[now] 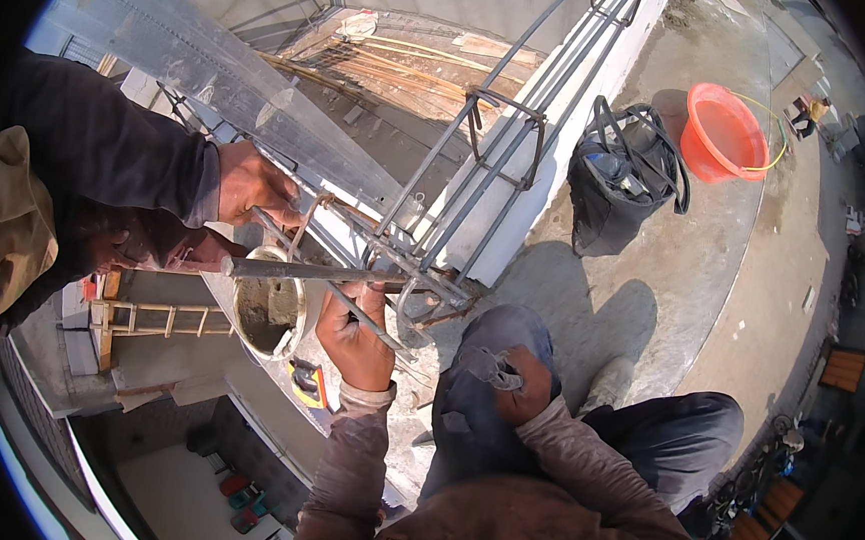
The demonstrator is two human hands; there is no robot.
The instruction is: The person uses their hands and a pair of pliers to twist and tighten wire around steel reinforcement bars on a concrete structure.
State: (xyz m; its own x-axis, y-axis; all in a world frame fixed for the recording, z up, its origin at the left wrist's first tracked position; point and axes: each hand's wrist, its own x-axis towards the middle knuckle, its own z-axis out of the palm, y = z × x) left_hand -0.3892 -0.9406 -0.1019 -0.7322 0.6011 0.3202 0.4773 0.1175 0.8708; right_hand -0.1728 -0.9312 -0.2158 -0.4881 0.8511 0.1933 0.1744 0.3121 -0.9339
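L hand (355, 340) is up at the near end of the steel cage (504, 179), palm side showing, fingers against the underside of a thick bar (292, 271); a thin rod (369, 321) crosses in front of the palm. Can't tell if that hand is closed round either one. R hand (527, 387) rests on the person's bent knee, fingers curled narrow on a crumpled greyish wad (493, 369); can't make out what it's made of.

Co-worker's hand (258, 188), dark sleeve (149, 165), comes in from the L & grips steel nr the same end. Cage runs away up to the R, alongside a white ledge (499, 245).

Just below the thick bar: a bucket w/ grey mix (269, 309), then a tool w/ yellow-orange handle (308, 383) lying nr its base. Off to the R, well apart from the hands: a black bag (607, 217), open at top w/ stuff inside, & an orange tub (722, 140) just beyond it.
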